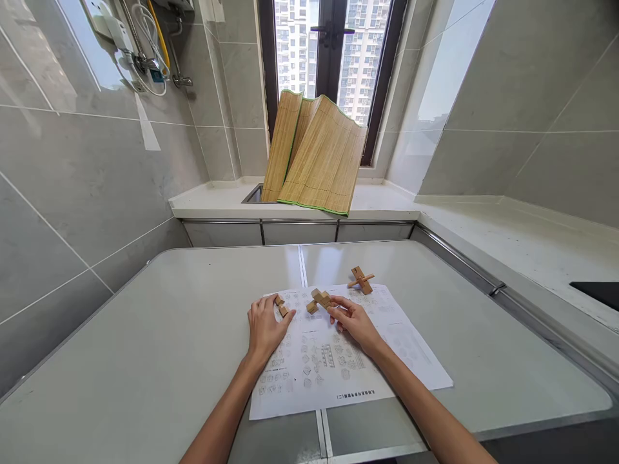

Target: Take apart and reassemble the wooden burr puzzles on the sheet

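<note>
My left hand [266, 327] rests at the left edge of a printed sheet [358, 380], thumb and fingers around a small wooden piece [281, 305]. To its right, my right hand [352, 320] pinches the right end of a notched wooden block [321, 298] between thumb and fingers. Another small wooden piece [312, 307] lies just under the left end of that block; whether they are joined is unclear. Past the sheet's far right edge, a flat wooden piece [362, 280] has a thin stick across it. The sheet shows small line drawings and text upside down.
The sheet lies on a white table [145, 348] with a seam down its middle. Beyond are a white ledge [213, 203] and a folded bamboo mat [324, 154] before a window. A black object [597, 293] sits on the right counter.
</note>
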A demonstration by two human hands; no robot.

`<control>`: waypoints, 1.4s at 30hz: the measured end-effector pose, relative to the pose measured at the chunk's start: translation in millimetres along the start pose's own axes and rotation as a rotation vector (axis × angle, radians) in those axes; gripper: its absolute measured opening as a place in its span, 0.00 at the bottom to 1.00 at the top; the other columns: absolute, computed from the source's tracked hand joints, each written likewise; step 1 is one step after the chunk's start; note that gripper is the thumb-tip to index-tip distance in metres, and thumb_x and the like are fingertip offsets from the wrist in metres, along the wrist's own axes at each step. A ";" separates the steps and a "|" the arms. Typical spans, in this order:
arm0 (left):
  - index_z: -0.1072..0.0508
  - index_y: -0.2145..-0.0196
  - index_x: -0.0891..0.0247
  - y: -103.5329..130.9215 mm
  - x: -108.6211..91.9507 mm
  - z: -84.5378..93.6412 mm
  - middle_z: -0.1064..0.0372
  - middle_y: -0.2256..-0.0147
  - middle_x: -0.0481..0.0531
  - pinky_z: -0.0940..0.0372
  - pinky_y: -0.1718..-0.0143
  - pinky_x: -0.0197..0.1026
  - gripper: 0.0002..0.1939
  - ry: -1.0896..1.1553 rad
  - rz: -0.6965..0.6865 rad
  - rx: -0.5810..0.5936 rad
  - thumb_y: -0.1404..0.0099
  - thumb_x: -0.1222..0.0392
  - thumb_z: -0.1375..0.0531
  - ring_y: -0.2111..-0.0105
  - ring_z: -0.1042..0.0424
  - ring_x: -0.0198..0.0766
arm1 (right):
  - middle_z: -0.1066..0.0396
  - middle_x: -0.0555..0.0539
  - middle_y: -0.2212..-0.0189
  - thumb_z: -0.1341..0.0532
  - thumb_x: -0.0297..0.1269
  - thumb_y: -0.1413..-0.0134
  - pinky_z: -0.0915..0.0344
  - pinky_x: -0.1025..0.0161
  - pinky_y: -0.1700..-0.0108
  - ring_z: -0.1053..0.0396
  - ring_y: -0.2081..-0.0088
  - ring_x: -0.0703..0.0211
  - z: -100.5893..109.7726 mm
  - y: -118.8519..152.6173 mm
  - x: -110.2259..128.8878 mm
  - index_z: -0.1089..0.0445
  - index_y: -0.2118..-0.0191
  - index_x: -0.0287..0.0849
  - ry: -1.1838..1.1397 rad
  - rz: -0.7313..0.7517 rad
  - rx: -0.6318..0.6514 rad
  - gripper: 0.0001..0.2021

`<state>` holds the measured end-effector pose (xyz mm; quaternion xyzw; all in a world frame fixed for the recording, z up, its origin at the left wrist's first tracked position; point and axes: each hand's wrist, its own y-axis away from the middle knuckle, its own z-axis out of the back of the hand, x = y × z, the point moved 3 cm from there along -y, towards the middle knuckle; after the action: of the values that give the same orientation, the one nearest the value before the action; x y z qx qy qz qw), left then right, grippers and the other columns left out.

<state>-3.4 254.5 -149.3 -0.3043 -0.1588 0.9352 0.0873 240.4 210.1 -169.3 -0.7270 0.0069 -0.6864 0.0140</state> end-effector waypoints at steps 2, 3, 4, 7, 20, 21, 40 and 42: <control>0.32 0.43 0.60 0.9 -2.7 1.4 0.31 0.44 0.60 0.41 0.41 0.63 0.29 0.010 -0.001 -0.022 0.40 0.50 0.34 0.41 0.39 0.61 | 0.29 0.51 0.74 0.32 0.56 0.47 0.39 0.63 0.71 0.40 0.76 0.63 -0.7 0.8 2.4 0.27 0.44 0.44 -0.004 -0.008 0.007 0.29; 0.33 0.42 0.60 1.6 -6.0 2.7 0.33 0.43 0.61 0.42 0.41 0.63 0.30 0.029 -0.023 -0.037 0.40 0.52 0.34 0.40 0.40 0.61 | 0.29 0.51 0.74 0.32 0.56 0.47 0.39 0.63 0.71 0.40 0.76 0.63 -1.1 1.1 3.1 0.27 0.44 0.44 -0.010 -0.013 0.010 0.29; 0.34 0.41 0.60 2.6 -10.5 4.3 0.34 0.42 0.60 0.41 0.40 0.63 0.31 0.057 -0.062 -0.050 0.40 0.53 0.34 0.40 0.41 0.60 | 0.29 0.52 0.74 0.32 0.56 0.47 0.39 0.63 0.71 0.41 0.76 0.63 -1.6 1.3 3.4 0.28 0.44 0.44 -0.017 -0.018 0.013 0.29; 0.31 0.44 0.56 8.3 -29.0 9.1 0.32 0.44 0.56 0.40 0.40 0.58 0.21 0.162 -0.248 -0.039 0.35 0.57 0.37 0.40 0.39 0.53 | 0.30 0.52 0.74 0.31 0.56 0.47 0.40 0.63 0.71 0.41 0.76 0.63 -2.9 1.0 2.6 0.27 0.45 0.43 -0.033 -0.017 0.017 0.29; 0.23 0.60 0.55 15.4 -48.3 13.4 0.24 0.55 0.53 0.35 0.43 0.56 0.08 0.307 -0.349 0.098 0.29 0.52 0.41 0.47 0.31 0.49 | 0.28 0.52 0.75 0.31 0.57 0.49 0.38 0.63 0.71 0.37 0.77 0.63 -14.1 9.9 13.5 0.24 0.51 0.43 0.019 -0.035 0.167 0.26; 0.24 0.61 0.55 15.1 -48.0 13.6 0.24 0.56 0.53 0.35 0.44 0.55 0.07 0.304 -0.352 0.093 0.30 0.54 0.40 0.48 0.31 0.49 | 0.29 0.52 0.76 0.31 0.57 0.49 0.39 0.63 0.71 0.38 0.77 0.63 -16.7 11.7 14.5 0.24 0.51 0.44 0.040 -0.047 0.212 0.26; 0.37 0.81 0.57 -7.9 5.6 46.0 0.23 0.59 0.57 0.37 0.50 0.60 0.15 -0.223 -0.084 -0.170 0.42 0.55 0.37 0.52 0.31 0.57 | 0.27 0.49 0.73 0.40 0.45 0.40 0.36 0.58 0.65 0.30 0.70 0.53 -6.2 7.1 3.6 0.28 0.61 0.45 0.664 0.277 -0.258 0.10; 0.39 0.82 0.58 -7.7 5.5 42.1 0.24 0.58 0.57 0.37 0.50 0.60 0.16 -0.222 -0.099 -0.108 0.44 0.55 0.37 0.52 0.32 0.58 | 0.27 0.49 0.73 0.41 0.44 0.40 0.36 0.58 0.65 0.30 0.70 0.53 -5.3 7.0 2.3 0.28 0.61 0.45 0.717 0.267 -0.271 0.09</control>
<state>-32.4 252.9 -117.5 -0.1949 -0.2323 0.9478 0.0987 235.4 203.0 -166.9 -0.4294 0.1960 -0.8816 0.0038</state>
